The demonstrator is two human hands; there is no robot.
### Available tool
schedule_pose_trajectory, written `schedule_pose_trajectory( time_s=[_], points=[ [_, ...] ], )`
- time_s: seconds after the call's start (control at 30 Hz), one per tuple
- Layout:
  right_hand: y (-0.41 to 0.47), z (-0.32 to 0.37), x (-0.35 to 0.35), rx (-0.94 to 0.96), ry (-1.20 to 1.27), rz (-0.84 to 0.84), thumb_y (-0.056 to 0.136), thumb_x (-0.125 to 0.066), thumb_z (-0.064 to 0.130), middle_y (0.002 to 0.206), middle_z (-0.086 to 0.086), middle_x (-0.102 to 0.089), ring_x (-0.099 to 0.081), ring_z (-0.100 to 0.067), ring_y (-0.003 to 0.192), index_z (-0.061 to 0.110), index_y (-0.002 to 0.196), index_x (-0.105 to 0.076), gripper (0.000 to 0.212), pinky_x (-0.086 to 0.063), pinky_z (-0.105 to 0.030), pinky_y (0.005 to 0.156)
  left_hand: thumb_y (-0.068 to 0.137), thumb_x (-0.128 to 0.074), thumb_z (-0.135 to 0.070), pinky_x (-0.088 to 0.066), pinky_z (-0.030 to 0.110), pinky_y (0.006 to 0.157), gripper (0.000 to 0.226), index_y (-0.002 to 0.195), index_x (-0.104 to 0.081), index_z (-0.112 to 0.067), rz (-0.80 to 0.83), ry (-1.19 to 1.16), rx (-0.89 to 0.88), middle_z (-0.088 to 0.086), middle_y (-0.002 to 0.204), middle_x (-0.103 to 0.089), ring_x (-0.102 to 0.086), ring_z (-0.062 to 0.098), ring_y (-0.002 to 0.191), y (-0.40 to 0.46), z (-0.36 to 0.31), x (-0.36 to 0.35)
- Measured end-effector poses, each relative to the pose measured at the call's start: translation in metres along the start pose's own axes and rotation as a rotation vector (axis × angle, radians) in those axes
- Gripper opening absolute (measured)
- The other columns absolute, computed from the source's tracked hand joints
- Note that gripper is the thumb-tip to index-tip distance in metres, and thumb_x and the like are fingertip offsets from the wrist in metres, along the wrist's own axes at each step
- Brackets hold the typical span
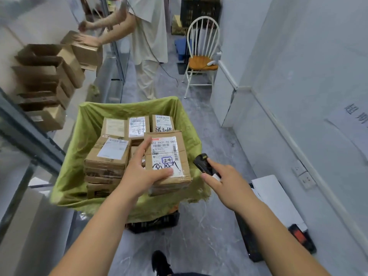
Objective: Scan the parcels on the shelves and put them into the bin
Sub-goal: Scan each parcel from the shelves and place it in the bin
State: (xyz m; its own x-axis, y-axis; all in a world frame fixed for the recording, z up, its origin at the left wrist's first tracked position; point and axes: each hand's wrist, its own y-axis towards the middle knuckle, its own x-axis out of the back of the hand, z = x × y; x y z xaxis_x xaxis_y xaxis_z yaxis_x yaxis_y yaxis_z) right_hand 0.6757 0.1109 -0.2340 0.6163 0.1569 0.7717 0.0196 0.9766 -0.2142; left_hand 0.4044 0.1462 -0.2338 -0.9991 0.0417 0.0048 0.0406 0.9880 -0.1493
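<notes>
Both bare forearms reached up from the bottom of the frame toward its centre. The left hand [142, 172] gripped a parcel [169, 166], thumb across its label, while the right hand [225, 183] clasped a scanner [205, 163], index finger extended.

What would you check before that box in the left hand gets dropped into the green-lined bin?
1. Left hand grips the parcel: ok.
2. Label faces up, barcode uncovered: ok.
3. Right hand holds the scanner: ok.
4. Parcel already scanned: cannot tell.
5. Parcel is over the bin, near its right rim: ok.
6. Free space among the stacked parcels below: cannot tell, hidden under the held box.
</notes>
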Motion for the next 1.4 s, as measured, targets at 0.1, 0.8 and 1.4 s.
schedule_pose_trajectory(
  time_s=[0.1,0.8,1.4],
  points=[
    [0.033,0.009,0.004,-0.032,0.013,-0.001,0.095,-0.05,0.069,0.124,0.003,-0.054,-0.052,-0.017,0.111,0.049,0.157,-0.033,0.068,-0.042,-0.035,0.086,0.065,-0.1,-0.009,-0.06,0.019,0.078,0.108,0.146,-0.047,-0.056,0.011,0.017,0.022,-0.024,0.135,-0.058,-0.069,-0.006,0.104,0.046,-0.002,0.004],
    [0.307,-0.01,0.02,0.154,0.005,0.308,0.094,-0.055,0.067,0.132,-0.005,-0.059,-0.055,-0.024,0.122,0.042,0.156,-0.039,0.069,-0.046,-0.039,0.102,0.056,-0.101,-0.032,-0.062,0.025,0.082,0.112,0.138,-0.039,-0.075,-0.196,0.268,0.217,-0.04,0.123,-0.062,-0.07,0.002,0.11,0.272,0.01,0.0],
    [0.34,-0.033,0.019,0.173,0.017,0.416,0.093,-0.059,0.065,0.131,-0.004,-0.06,-0.057,-0.02,0.12,0.038,0.155,-0.044,0.069,-0.048,-0.041,0.103,0.066,-0.092,-0.048,-0.039,0.026,0.106,0.104,0.149,-0.033,-0.069,-0.16,0.521,0.235,-0.032,0.154,-0.044,-0.045,-0.004,0.136,0.312,0.013,-0.004]
  ],
)
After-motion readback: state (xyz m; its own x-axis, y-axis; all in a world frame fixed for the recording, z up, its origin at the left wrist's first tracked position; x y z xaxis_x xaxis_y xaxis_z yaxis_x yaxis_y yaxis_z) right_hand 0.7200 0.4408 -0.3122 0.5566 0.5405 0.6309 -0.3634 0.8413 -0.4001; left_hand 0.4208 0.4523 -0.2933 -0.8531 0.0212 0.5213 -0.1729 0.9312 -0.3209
